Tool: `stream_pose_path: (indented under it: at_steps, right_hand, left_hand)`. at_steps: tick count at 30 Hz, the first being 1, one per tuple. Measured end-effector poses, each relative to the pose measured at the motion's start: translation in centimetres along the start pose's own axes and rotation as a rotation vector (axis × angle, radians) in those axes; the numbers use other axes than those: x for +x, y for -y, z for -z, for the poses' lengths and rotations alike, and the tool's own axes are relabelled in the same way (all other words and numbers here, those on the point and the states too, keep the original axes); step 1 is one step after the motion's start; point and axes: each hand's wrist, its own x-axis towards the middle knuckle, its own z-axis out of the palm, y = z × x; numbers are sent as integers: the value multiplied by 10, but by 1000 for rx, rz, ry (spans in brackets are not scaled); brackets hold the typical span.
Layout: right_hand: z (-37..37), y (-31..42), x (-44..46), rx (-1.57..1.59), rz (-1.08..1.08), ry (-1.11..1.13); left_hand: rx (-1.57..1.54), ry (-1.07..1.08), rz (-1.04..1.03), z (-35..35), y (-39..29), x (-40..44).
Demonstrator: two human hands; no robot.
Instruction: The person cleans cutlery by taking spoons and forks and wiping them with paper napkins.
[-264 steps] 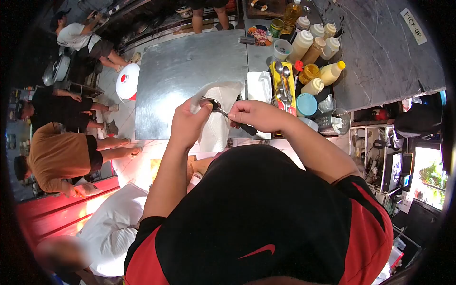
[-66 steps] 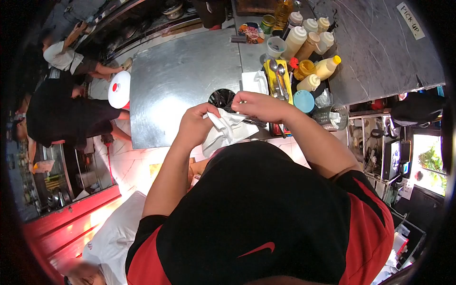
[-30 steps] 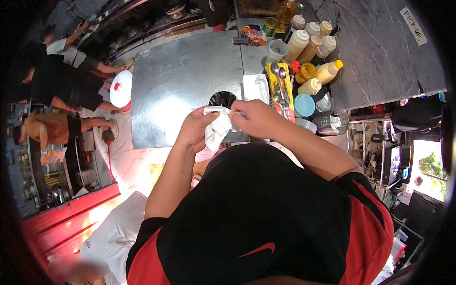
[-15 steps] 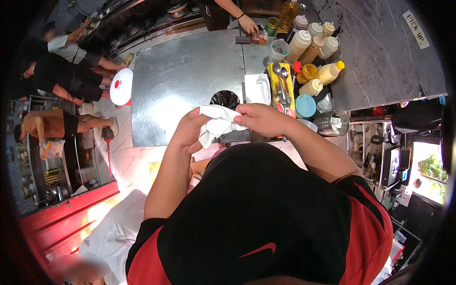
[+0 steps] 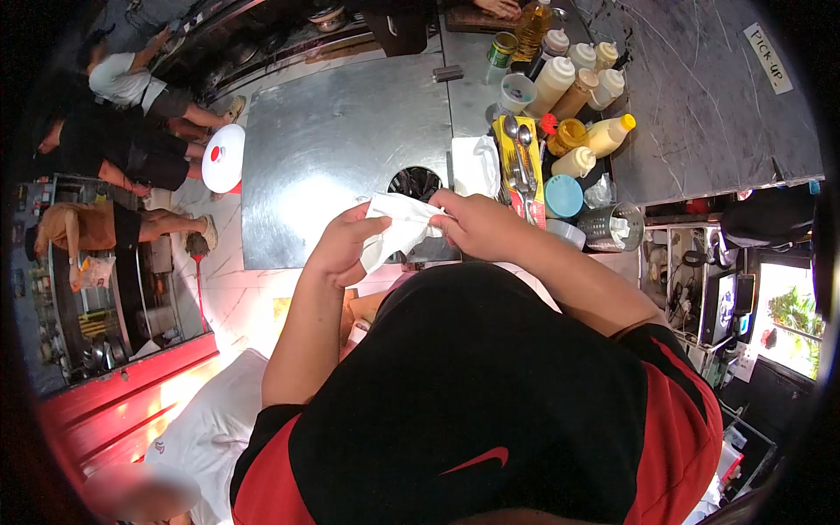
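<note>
A white paper napkin (image 5: 398, 229) is stretched between my two hands in front of my chest. My left hand (image 5: 343, 242) pinches its left edge, thumb on top. At the upper right corner, my right hand (image 5: 471, 220) grips it between thumb and fingers. Just beyond lies a round holder with dark contents (image 5: 414, 182), partly hidden by the napkin. To its right is a stack of white napkins (image 5: 475, 164), next to a yellow tray (image 5: 506, 131) with spoons and forks (image 5: 523, 162) on it.
A steel table (image 5: 332, 131) spans the front. Several squeeze bottles (image 5: 553, 80), a blue-lidded tub (image 5: 563, 195) and a perforated steel container (image 5: 604, 225) crowd its right side. A person in white (image 5: 210, 437) is close at lower left; others stand farther left.
The napkin has gone from bunched to flatter and more spread between my hands. A co-worker's hand at the top has drawn back from the table with the item it held.
</note>
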Motion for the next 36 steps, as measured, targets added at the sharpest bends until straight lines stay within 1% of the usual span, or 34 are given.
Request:
stream_pose_path:
  at_steps: [2, 5, 8, 11, 14, 17, 20, 26, 29, 32, 35, 36]
  right_hand:
    - [-4, -2, 0, 34, 1, -26]
    - [-2, -2, 0, 219, -50, 26]
    - [0, 0, 2, 244, -99, 49]
    - [-8, -7, 4, 293, -41, -11]
    - [-5, 1, 2, 106, -54, -38]
    - [-12, 1, 2, -146, -26, -88]
    - [-27, -16, 4, -225, 122, -196]
    - [-25, -3, -3, -455, 153, -258]
    - [-21, 2, -4, -490, 202, -296]
    - [-22, 3, -5, -523, 245, -324]
    - [-25, -3, -2, -487, 240, -270]
    - [-24, -3, -2, -381, 212, -250]
  left_hand:
    - [-2, -19, 0, -6, -3, -4]
    - [69, -40, 9, -13, -7, -8]
    - [54, -101, -21, -19, -3, -7]
    - [125, -91, -22, -9, 2, -2]
    - [95, -67, -38, -7, 8, 2]
    - [-28, -150, -51, -25, 11, 1]
    - [-188, -269, -43, -41, 16, 5]
    - [-313, -301, -40, -50, 13, 6]
    - [-406, -272, -3, -38, 14, 13]
    - [-381, -240, 2, -37, 14, 15]
    - [-228, -268, -42, -35, 20, 16]
    - [-195, -254, -48, -34, 20, 16]
